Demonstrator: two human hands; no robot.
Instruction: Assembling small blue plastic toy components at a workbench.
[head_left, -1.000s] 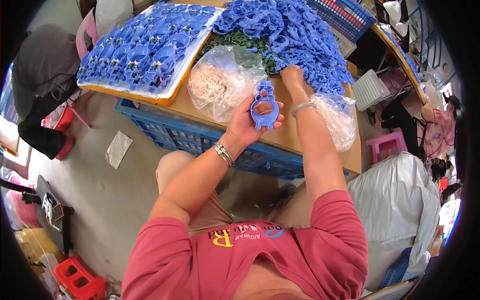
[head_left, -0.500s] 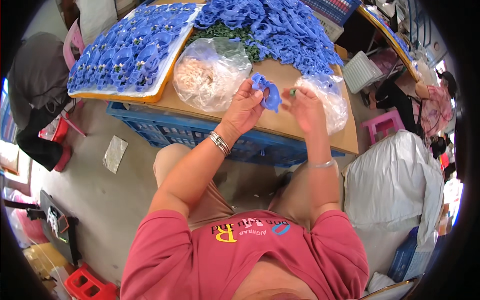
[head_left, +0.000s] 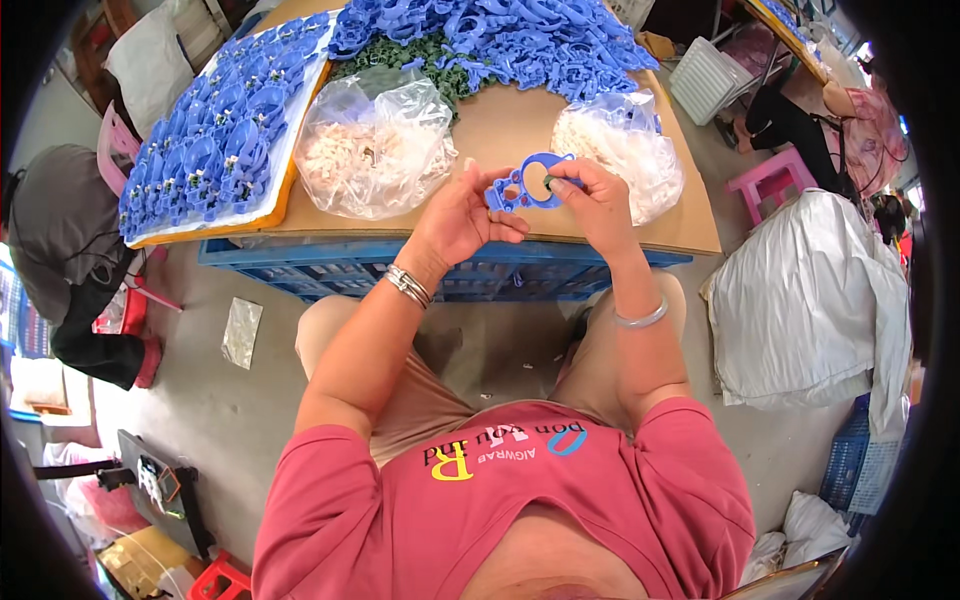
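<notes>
Over the front of the cardboard-topped table [head_left: 500, 130], a blue plastic ring piece [head_left: 511, 192] with a smaller openwork end is between my hands. My left hand [head_left: 455, 218], palm turned up, supports its left end with the fingers, some of which extend below it. My right hand [head_left: 600, 205] is closed at the ring's right side, thumb and fingers pinching a small dark green piece [head_left: 548, 183] at the ring's inner edge. Clear bags of pale small pieces flank my hands: one bag [head_left: 375, 150] to the left, another bag [head_left: 640, 170] to the right.
A white tray with an orange rim [head_left: 285, 190] holds rows of blue pieces at left. Behind lie a blue heap [head_left: 500, 40] and green pieces [head_left: 420, 65]. Blue crates [head_left: 300, 270] stand under the table. A white sack [head_left: 800, 300] and pink stool [head_left: 770, 180] are at right.
My right hand has moved left with the green piece and now meets the blue piece. The blue piece has turned so its ring faces up. The view has shifted.
</notes>
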